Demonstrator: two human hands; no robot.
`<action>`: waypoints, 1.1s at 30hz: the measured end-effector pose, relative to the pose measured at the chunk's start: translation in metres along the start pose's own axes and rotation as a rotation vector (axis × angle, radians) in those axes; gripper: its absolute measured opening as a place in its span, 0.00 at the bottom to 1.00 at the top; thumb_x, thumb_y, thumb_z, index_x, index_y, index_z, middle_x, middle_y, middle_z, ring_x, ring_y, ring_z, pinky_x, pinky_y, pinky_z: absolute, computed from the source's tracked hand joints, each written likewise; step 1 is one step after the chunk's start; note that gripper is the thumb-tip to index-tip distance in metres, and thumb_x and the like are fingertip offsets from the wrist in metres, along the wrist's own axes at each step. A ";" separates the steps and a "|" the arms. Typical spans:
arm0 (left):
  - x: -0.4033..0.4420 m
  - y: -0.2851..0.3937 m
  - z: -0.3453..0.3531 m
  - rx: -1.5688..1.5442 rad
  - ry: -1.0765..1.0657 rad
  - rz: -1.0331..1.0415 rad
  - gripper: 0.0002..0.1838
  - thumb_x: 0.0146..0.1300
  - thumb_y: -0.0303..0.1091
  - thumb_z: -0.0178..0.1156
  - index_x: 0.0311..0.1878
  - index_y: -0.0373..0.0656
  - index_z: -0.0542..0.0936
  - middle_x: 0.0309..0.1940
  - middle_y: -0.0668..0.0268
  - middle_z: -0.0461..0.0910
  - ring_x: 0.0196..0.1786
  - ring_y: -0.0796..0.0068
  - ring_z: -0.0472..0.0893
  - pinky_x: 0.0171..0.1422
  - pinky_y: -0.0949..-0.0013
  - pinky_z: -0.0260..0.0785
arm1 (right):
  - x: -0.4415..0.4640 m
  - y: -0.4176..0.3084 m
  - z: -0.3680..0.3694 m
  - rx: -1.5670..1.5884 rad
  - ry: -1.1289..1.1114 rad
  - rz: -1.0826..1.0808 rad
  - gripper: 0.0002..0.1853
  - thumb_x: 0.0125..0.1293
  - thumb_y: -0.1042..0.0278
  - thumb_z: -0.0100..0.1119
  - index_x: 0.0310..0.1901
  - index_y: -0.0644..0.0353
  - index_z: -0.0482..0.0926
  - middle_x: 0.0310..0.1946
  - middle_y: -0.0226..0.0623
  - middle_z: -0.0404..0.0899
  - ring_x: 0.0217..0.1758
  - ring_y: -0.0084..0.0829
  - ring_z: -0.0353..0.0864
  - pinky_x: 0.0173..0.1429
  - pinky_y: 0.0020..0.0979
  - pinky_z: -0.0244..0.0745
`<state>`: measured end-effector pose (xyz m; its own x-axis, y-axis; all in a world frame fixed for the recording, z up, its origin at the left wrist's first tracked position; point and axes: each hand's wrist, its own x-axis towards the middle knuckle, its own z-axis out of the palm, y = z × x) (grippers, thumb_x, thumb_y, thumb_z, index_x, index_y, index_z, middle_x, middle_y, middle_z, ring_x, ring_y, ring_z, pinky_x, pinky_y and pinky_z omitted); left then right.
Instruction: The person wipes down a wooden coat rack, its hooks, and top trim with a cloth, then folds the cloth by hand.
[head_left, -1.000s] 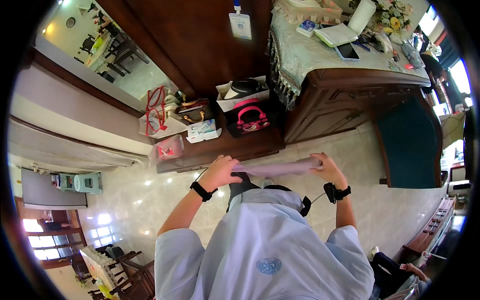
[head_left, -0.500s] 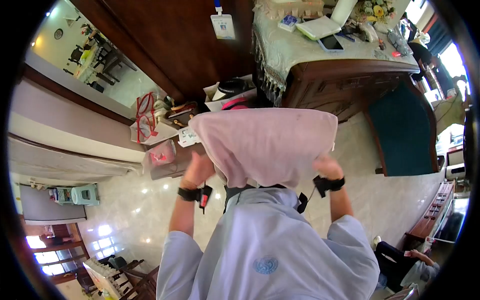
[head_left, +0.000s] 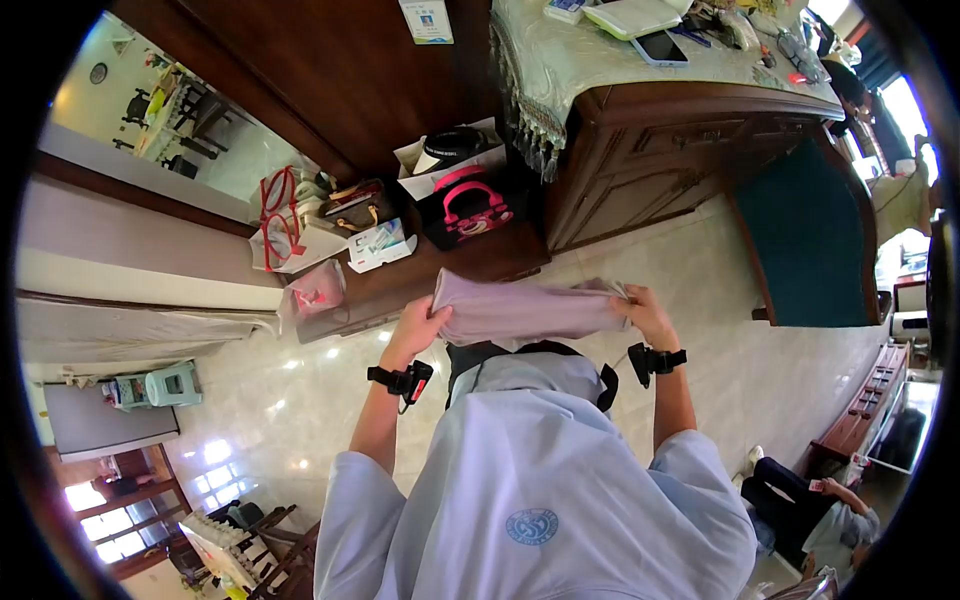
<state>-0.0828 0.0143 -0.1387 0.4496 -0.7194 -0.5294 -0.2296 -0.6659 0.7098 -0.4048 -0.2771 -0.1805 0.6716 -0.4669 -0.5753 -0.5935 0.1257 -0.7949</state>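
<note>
A pale pink cloth is stretched sideways in front of my waist, its kind not clear from this side. My left hand pinches its left end, thumb on top. At the opposite end, my right hand grips the edge between thumb and fingers. The cloth sags a little in the middle, and its underside is hidden. Black straps with small devices circle both wrists.
Beyond the cloth, a low wooden bench bears a black bag with pink handles, a white box and other bags. A wooden cabinet stands right of it. A person sits at lower right.
The cloth has dropped from a broad, raised, billowing sheet to a narrow band lower down. My hands, blurred before, now clearly hold its two ends. The bags behind have come into view.
</note>
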 end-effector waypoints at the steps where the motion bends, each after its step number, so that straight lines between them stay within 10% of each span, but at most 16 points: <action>1: 0.007 -0.018 0.011 -0.004 0.157 0.073 0.24 0.65 0.40 0.64 0.58 0.32 0.75 0.40 0.58 0.83 0.36 0.74 0.79 0.43 0.68 0.73 | -0.004 -0.001 0.009 0.110 0.157 -0.080 0.19 0.65 0.60 0.66 0.49 0.67 0.80 0.29 0.25 0.75 0.30 0.17 0.71 0.34 0.24 0.68; 8: 0.003 -0.009 0.036 0.426 0.165 0.484 0.33 0.56 0.33 0.66 0.66 0.41 0.68 0.46 0.45 0.78 0.53 0.47 0.78 0.56 0.56 0.72 | -0.015 -0.026 0.007 -0.238 -0.015 -0.399 0.24 0.55 0.73 0.67 0.56 0.62 0.79 0.30 0.29 0.80 0.30 0.26 0.77 0.39 0.28 0.73; 11: 0.006 -0.006 0.044 0.581 0.202 0.380 0.26 0.53 0.29 0.66 0.59 0.43 0.74 0.42 0.50 0.77 0.52 0.46 0.77 0.54 0.52 0.72 | 0.008 0.015 0.028 -0.680 0.263 -0.618 0.20 0.49 0.76 0.66 0.48 0.60 0.82 0.35 0.38 0.82 0.36 0.36 0.79 0.43 0.32 0.75; 14: 0.020 -0.011 0.033 0.574 0.276 0.302 0.17 0.50 0.26 0.65 0.45 0.42 0.79 0.39 0.53 0.76 0.50 0.49 0.77 0.51 0.51 0.72 | 0.000 -0.006 0.021 -0.682 0.021 -0.311 0.12 0.49 0.77 0.64 0.39 0.61 0.83 0.41 0.45 0.80 0.44 0.44 0.77 0.47 0.35 0.74; 19: 0.009 0.001 -0.004 0.564 0.470 0.353 0.09 0.47 0.26 0.67 0.34 0.43 0.82 0.35 0.58 0.76 0.42 0.53 0.78 0.45 0.58 0.73 | -0.017 -0.027 0.001 -0.425 0.023 -0.545 0.08 0.53 0.75 0.63 0.37 0.64 0.82 0.46 0.43 0.80 0.49 0.40 0.77 0.50 0.33 0.72; 23: 0.009 0.019 -0.019 0.143 0.539 0.438 0.13 0.46 0.24 0.70 0.39 0.41 0.84 0.29 0.60 0.76 0.33 0.60 0.78 0.39 0.65 0.71 | -0.052 -0.090 -0.006 0.279 -0.255 -0.382 0.18 0.55 0.70 0.66 0.47 0.69 0.80 0.49 0.42 0.79 0.51 0.34 0.77 0.54 0.30 0.71; 27: 0.034 0.014 -0.013 -0.077 0.658 0.491 0.12 0.52 0.28 0.68 0.40 0.37 0.80 0.36 0.57 0.81 0.39 0.61 0.82 0.44 0.66 0.72 | -0.058 -0.137 0.010 0.300 -0.408 -0.495 0.26 0.55 0.68 0.65 0.55 0.70 0.75 0.50 0.42 0.79 0.53 0.33 0.77 0.57 0.31 0.71; 30: 0.089 -0.027 0.013 -0.268 0.963 0.091 0.24 0.58 0.41 0.68 0.48 0.35 0.70 0.39 0.50 0.81 0.37 0.55 0.83 0.43 0.60 0.74 | -0.037 -0.167 0.051 -0.098 -0.244 -0.600 0.25 0.56 0.69 0.62 0.56 0.68 0.74 0.47 0.46 0.80 0.51 0.38 0.80 0.55 0.35 0.72; 33: 0.116 -0.049 0.046 -0.897 0.461 -0.048 0.25 0.60 0.44 0.66 0.49 0.35 0.69 0.42 0.51 0.80 0.41 0.59 0.82 0.46 0.60 0.74 | -0.005 -0.204 0.105 -0.279 -0.131 -0.763 0.18 0.57 0.72 0.60 0.50 0.66 0.75 0.37 0.54 0.79 0.42 0.50 0.80 0.46 0.40 0.74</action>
<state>-0.0596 -0.0459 -0.2562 0.7747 -0.4230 -0.4700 0.4461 -0.1613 0.8803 -0.2404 -0.2080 -0.0352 0.9711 -0.2275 0.0726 -0.0293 -0.4152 -0.9093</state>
